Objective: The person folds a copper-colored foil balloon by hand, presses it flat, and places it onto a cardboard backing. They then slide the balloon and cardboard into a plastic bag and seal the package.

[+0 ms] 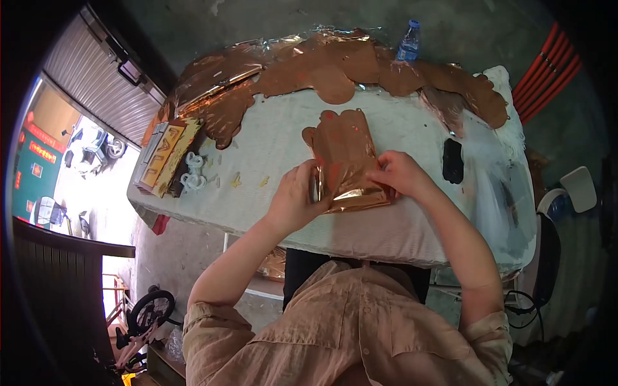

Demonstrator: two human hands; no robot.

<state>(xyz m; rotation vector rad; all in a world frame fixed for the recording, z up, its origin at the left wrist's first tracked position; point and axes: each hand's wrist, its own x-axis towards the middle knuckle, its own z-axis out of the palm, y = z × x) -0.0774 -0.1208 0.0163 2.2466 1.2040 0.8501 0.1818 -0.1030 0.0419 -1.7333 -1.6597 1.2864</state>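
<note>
A flat copper-coloured foil balloon (pixel 344 151) lies on the white-covered table (pixel 277 135), its near end folded up and shiny. My left hand (pixel 295 196) grips the folded near-left edge of the balloon. My right hand (pixel 400 174) pinches its near-right edge. Both hands rest on the table close to its front edge.
Piles of copper foil sheets (pixel 335 64) cover the far side of the table. A water bottle (pixel 409 42) stands at the back. A black phone (pixel 452 161) lies to the right. Gold packs (pixel 166 154) and white letter shapes (pixel 193 172) sit on the left.
</note>
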